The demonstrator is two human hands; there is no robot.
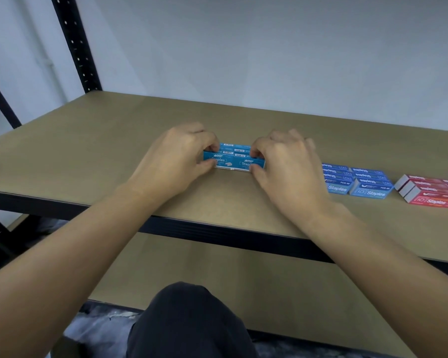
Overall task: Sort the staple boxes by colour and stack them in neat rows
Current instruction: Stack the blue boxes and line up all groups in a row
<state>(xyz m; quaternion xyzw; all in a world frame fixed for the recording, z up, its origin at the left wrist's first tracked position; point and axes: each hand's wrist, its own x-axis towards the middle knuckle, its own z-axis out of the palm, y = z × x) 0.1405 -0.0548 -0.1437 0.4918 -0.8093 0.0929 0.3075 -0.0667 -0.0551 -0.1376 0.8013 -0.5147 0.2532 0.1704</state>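
A small block of teal staple boxes (233, 156) lies in the middle of the brown shelf board (114, 140), in rows two boxes wide. My left hand (177, 156) pinches the block's left end with thumb and curled fingers. At the right end my right hand (282, 161) pinches it the same way. To the right sits a tidy block of blue staple boxes (357, 182). Further right a block of red staple boxes (429, 192) runs out of the frame's edge.
A black perforated upright (75, 45) stands at the back left, against a pale wall. The shelf's black front rail (192, 228) runs below my forearms, a lower brown shelf (243, 280) beneath it. My dark-trousered knee (189, 319) is at the bottom.
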